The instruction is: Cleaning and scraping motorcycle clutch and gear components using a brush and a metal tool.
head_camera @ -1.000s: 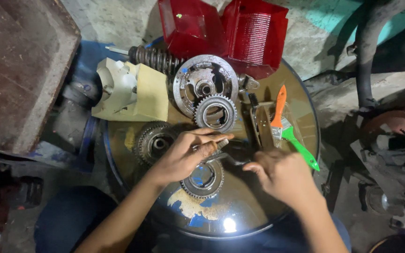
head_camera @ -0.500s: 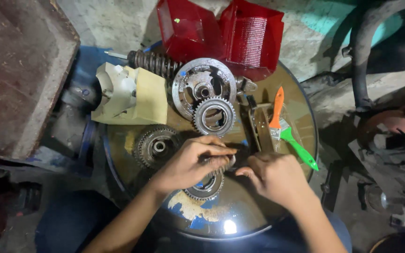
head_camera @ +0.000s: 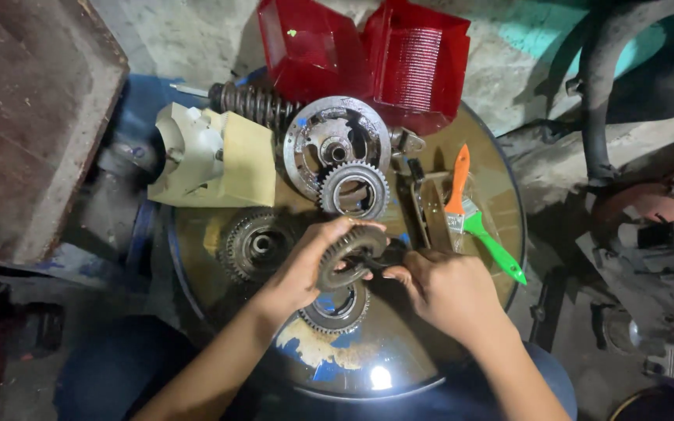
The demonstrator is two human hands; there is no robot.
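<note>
My left hand [head_camera: 299, 273] grips a dark toothed gear [head_camera: 350, 255], tilted up on edge above the round drum top [head_camera: 399, 359]. My right hand [head_camera: 446, 290] pinches a small dark part at the gear's right side; what that part is cannot be made out. Directly under the lifted gear lies another flat gear ring [head_camera: 338, 310]. A third gear [head_camera: 257, 246] lies to the left of my left hand.
Farther back lie a shiny gear [head_camera: 354, 189] against a large perforated round plate [head_camera: 335, 140], a coil spring [head_camera: 253, 103], a cream-coloured housing [head_camera: 212, 156] and two red lamp covers [head_camera: 364, 51]. Orange- and green-handled brushes [head_camera: 473, 218] lie at the right by a metal bracket [head_camera: 423, 206].
My left hand has lifted a gear off the flat gear ring and turned it up on edge. My right hand has moved in to meet it.
</note>
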